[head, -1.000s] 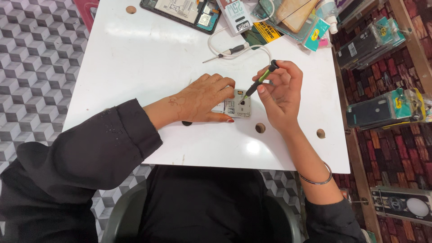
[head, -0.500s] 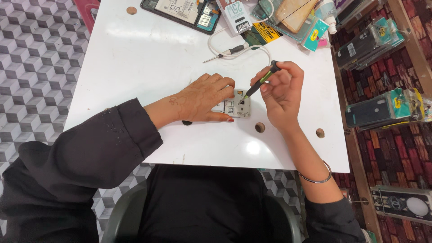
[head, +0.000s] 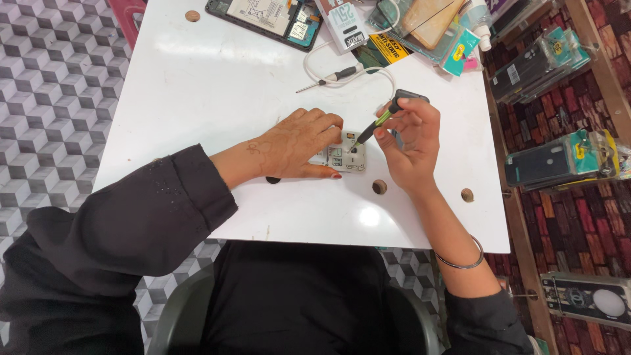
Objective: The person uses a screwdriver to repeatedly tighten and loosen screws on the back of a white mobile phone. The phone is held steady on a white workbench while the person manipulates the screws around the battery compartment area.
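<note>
A small opened phone [head: 343, 158], circuit side up, lies near the middle of the white table [head: 217, 85]. My left hand [head: 299, 143] rests flat over its left part and pins it to the tabletop. My right hand [head: 409, 141] grips a black and green screwdriver [head: 380, 119] tilted down to the left, its tip touching the phone's upper right area. Most of the phone's left side is hidden under my left fingers.
At the table's far edge lie a larger opened phone [head: 263, 16], a second screwdriver [head: 328, 77], a white cable [head: 368, 69] and several small packets [head: 434, 26]. The tabletop has round holes [head: 379, 187]. Phone cases [head: 545, 164] lie on the floor to the right.
The screwdriver in my right hand has turned a little over the phone; both hands stay where they were.
</note>
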